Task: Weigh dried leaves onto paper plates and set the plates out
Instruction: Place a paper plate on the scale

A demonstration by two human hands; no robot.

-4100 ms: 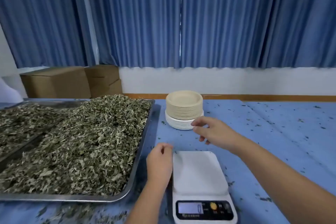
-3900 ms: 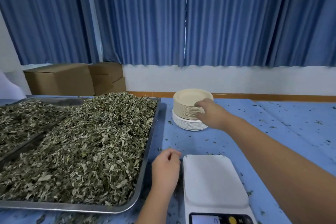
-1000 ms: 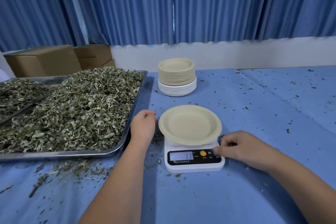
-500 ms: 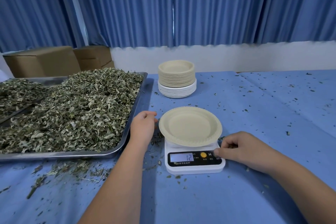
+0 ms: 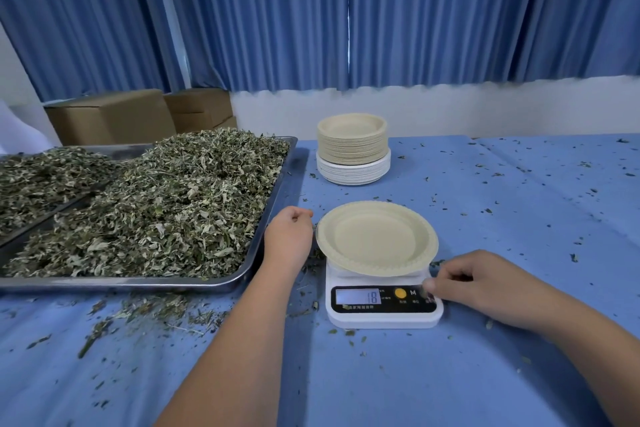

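Note:
An empty beige paper plate (image 5: 375, 239) sits on a white digital scale (image 5: 381, 318) whose display reads 18. My right hand (image 5: 485, 288) lies at the scale's right front corner, thumb tip on the right end of the button panel, the other fingers curled. My left hand (image 5: 289, 236) rests on the table in a loose fist between the plate and the metal tray (image 5: 138, 282), holding nothing. The tray is heaped with dried leaves (image 5: 166, 204). A stack of paper plates (image 5: 352, 149), beige over white, stands behind the scale.
A second tray of leaves (image 5: 41, 177) lies at the far left. Loose leaf bits litter the blue tablecloth (image 5: 519, 201), thickest in front of the tray. Cardboard boxes (image 5: 114, 118) and blue curtains stand behind the table.
My right hand took a plate from the stack and it now sits on the scale. In the last half second both hands stayed put and the display rose from 12 to 18.

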